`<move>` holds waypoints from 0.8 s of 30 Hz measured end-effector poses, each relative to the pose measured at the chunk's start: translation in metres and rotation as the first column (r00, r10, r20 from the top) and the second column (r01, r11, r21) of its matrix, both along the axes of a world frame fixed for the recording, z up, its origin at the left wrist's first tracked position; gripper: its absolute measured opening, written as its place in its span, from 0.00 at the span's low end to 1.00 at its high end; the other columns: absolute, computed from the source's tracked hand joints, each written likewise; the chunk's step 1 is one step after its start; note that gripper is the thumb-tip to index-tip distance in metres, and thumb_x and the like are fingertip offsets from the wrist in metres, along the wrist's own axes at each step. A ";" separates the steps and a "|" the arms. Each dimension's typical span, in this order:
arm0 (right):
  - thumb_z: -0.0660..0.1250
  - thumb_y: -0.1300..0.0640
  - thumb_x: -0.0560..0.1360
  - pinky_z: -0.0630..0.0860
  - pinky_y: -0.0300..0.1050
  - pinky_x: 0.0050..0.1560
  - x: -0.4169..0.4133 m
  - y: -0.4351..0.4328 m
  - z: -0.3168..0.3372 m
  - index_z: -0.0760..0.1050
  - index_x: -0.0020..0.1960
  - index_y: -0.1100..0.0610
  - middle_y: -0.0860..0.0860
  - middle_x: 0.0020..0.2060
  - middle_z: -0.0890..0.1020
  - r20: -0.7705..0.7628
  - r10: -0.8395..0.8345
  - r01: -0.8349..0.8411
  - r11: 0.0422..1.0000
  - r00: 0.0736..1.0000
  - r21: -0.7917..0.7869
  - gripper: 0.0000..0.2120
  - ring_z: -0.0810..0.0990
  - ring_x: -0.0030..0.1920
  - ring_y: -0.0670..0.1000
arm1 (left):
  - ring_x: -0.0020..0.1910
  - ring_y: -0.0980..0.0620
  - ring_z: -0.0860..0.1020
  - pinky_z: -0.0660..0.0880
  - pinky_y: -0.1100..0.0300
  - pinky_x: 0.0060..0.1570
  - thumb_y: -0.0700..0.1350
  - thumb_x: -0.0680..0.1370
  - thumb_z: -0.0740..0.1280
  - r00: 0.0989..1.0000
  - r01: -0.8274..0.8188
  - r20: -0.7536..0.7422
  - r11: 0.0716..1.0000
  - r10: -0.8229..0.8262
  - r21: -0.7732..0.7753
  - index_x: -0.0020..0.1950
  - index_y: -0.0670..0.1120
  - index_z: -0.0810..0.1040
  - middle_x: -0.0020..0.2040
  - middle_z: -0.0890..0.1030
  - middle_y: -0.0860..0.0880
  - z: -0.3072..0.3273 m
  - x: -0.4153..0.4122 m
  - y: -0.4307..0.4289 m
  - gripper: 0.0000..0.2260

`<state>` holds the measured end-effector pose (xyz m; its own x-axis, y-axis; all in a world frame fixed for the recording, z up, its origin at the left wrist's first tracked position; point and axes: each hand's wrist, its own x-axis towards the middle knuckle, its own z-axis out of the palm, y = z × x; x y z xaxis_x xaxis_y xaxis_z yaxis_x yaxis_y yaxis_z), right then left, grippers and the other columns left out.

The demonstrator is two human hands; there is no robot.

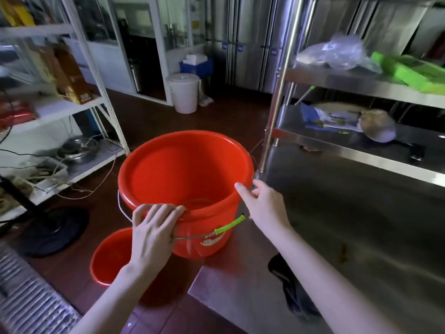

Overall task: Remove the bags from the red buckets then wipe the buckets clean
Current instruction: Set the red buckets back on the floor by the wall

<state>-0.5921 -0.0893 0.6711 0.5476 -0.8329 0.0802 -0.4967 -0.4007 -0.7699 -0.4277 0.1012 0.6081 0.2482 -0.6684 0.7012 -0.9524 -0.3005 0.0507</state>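
Left hand curls its fingers over the near rim of the red bucket, and right hand grips the right rim, thumb up along the edge. It sits at the left corner of the steel table; resting or lifted, I cannot tell. Its green-gripped wire handle hangs down the near side. Second red bucket stands on the dark red floor below. Dark cloth lies on the table by the right forearm. Steel rack post rises just beyond the bucket on the right, white shelving on the left, open floor between them, white lidded tub far back.
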 end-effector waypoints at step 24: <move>0.67 0.60 0.76 0.82 0.60 0.48 0.245 0.000 -0.119 0.59 0.71 0.49 0.57 0.59 0.75 -0.180 -0.277 0.328 0.855 0.944 0.402 0.28 0.79 0.54 0.61 | 0.70 0.40 0.66 0.65 0.40 0.65 0.54 0.55 0.78 0.819 0.032 -0.533 0.911 0.212 0.411 0.67 0.55 0.75 0.74 0.65 0.45 -0.122 0.223 0.061 0.40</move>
<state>-0.3474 -0.0898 0.5519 0.2470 -0.8989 -0.3618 -0.6328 0.1331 -0.7628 -0.2047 0.1617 0.4862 0.5837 -0.8043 0.1110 -0.7605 -0.4936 0.4219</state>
